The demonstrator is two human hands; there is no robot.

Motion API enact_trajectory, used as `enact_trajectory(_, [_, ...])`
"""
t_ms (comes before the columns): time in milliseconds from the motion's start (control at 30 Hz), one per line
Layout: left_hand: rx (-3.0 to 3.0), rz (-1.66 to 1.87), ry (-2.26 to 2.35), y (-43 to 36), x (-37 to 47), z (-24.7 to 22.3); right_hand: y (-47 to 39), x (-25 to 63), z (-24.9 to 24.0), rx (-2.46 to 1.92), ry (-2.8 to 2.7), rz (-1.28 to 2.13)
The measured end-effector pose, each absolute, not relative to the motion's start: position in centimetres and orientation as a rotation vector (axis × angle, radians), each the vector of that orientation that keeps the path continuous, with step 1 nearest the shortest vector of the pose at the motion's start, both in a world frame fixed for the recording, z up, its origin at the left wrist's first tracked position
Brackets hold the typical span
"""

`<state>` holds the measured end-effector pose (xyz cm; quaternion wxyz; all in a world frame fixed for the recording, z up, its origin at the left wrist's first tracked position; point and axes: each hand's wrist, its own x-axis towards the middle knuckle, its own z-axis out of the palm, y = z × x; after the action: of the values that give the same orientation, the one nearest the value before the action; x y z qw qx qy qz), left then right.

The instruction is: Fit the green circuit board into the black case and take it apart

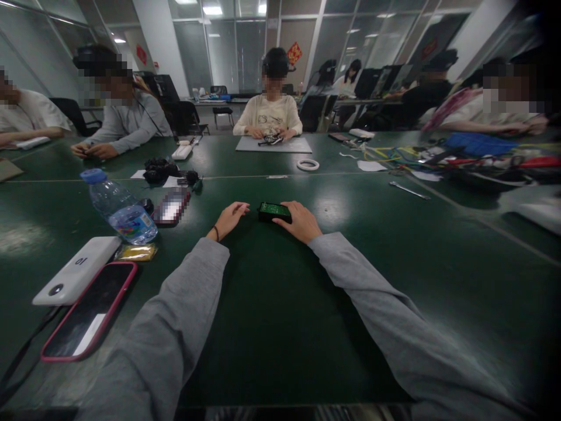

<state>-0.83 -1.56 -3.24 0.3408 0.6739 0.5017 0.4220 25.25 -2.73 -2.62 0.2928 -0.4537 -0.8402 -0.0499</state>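
A small black box with a green circuit board [272,209] in its top sits on the dark green table [280,304] before me. My right hand [301,222] grips the box's right end, with the thumb along the near side and the fingers over the far edge. Just left of the box is my left hand [230,220], apart from it. Its fingers reach toward the box, and nothing shows in them. A dark band circles my left wrist.
To my left are a water bottle [127,210], a white power bank [81,269], a red-cased phone [92,313] and a yellow packet [137,252]. Farther off lie a white tape roll [308,165], a wrench [409,190] and tangled cables [403,153]. Other people sit across the table.
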Motion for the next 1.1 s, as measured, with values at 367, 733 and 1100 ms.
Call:
enact_trajectory(367, [1.708,1.057,1.176,-2.3,-0.3,-2.5,-3.7,24.6,-1.5,-1.078,-2.323,-0.144])
enact_trajectory(733, [1.739,0.928,1.211,-2.9,-0.6,-1.5,-5.0,22.5,-1.4,-1.022,-2.369,-0.144])
enact_trajectory(1100, [1.72,0.898,1.135,-2.3,-0.8,-2.0,-4.3,23.0,-1.9,-0.998,-2.252,0.002])
